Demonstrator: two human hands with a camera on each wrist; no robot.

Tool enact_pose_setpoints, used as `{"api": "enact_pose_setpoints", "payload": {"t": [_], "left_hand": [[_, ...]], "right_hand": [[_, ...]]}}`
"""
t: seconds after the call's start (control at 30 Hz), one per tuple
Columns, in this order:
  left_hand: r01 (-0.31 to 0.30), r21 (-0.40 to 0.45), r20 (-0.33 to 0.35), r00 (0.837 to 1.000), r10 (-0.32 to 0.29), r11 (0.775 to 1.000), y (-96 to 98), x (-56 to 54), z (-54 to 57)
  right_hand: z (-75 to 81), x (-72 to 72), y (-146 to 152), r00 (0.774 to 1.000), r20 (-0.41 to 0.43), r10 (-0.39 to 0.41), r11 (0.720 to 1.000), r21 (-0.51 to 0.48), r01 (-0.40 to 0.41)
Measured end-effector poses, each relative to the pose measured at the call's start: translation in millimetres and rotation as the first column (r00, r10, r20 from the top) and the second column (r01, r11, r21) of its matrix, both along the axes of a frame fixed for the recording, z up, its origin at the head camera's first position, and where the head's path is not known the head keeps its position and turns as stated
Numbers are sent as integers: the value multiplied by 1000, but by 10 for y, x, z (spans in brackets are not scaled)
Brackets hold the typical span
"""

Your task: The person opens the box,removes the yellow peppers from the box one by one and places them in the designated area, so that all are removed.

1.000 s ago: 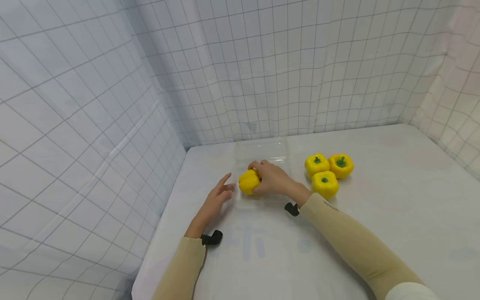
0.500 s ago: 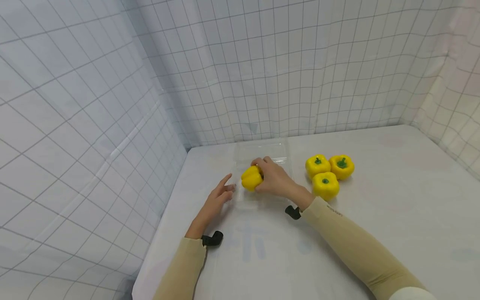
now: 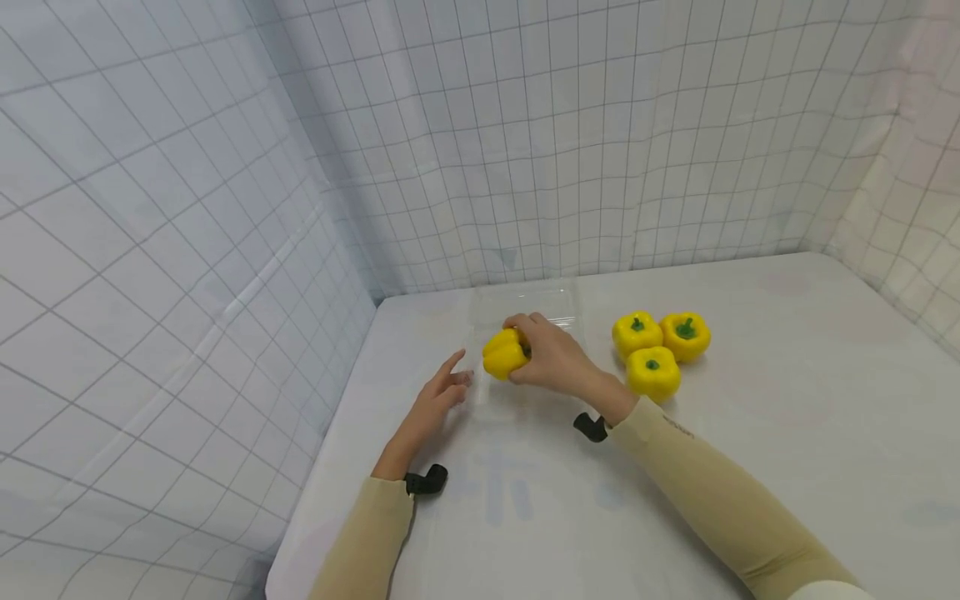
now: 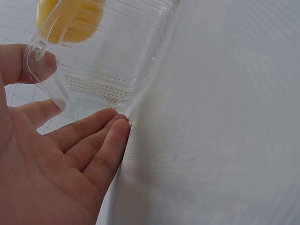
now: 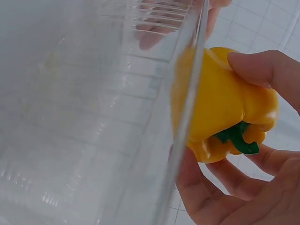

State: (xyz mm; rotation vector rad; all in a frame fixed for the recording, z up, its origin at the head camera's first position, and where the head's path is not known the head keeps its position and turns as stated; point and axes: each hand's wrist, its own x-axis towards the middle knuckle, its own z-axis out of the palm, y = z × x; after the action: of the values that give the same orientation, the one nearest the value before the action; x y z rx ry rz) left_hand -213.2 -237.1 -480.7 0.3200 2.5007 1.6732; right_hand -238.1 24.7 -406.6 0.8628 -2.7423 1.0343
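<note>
My right hand (image 3: 555, 357) grips a yellow bell pepper (image 3: 504, 356), which lies on its side over the clear plastic box (image 3: 491, 408). In the right wrist view the pepper's green stem (image 5: 241, 140) faces the palm, with the thumb on one side and the fingers round the other. Part of the pepper shows through the box wall. My left hand (image 3: 432, 404) is at the box's left side. From the left wrist, its thumb and index finger (image 4: 42, 111) touch the rim, while the other fingers lie straight along the lower edge near the table.
Three more yellow bell peppers (image 3: 654, 373) stand grouped on the white table (image 3: 780, 417) right of the box. The box's clear lid (image 3: 525, 300) lies open towards the back. Gridded white curtains (image 3: 540, 150) hang behind and at both sides.
My right hand has raised the bell pepper slightly and shifted it a little to the right and away from me. My left hand has stayed at the box's side.
</note>
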Motion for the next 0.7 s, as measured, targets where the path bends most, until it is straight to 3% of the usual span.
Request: {"api": "enact_pose_setpoints", "payload": {"t": [0.2, 0.7], "left_hand": [[-25, -15, 2, 1000, 25, 1000, 12, 11, -12], [-27, -28, -19, 999, 26, 999, 30, 20, -2]], "right_hand": [[33, 45, 16, 999, -33, 2, 1000, -19, -2], [132, 102, 160, 999, -24, -32, 999, -40, 31]]}}
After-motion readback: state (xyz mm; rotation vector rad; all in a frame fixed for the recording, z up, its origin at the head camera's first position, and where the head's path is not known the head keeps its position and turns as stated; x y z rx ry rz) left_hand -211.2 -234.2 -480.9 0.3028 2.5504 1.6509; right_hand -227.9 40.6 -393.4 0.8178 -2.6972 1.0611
